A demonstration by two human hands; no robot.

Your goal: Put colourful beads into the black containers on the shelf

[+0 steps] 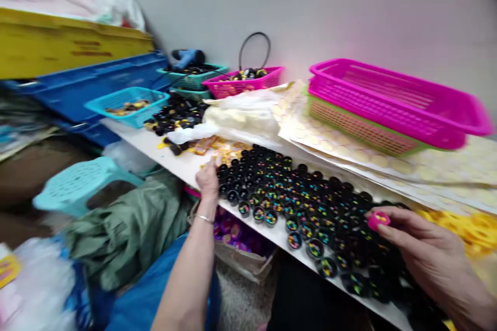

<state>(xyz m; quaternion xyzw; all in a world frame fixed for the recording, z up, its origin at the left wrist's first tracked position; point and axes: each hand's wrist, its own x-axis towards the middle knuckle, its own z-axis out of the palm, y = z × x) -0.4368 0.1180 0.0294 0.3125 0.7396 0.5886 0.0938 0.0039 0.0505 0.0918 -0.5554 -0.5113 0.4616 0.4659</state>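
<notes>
Between the thumb and fingers of my right hand (430, 248) is a small pink cup (378, 220) with yellowish bits showing in its mouth. It is held just above rows of small round black cups (310, 196). Many of these cups, at the middle and right, hold brightly coloured bits; those nearest my left hand look dark inside. My left hand (207, 181) rests at the left end of the rows, fingers curled, close to a heap of small orange and yellow packets (227, 149). What its fingertips hold, if anything, is hidden and slightly blurred.
A magenta basket (392, 101) stands over a green one (357, 121) on sheets of round pale stickers (334, 147). Yellow pieces (473, 227) lie at the right. Black parts (182, 111) and a turquoise basket (128, 101) are at the left. An open carton (244, 264) sits below the table edge.
</notes>
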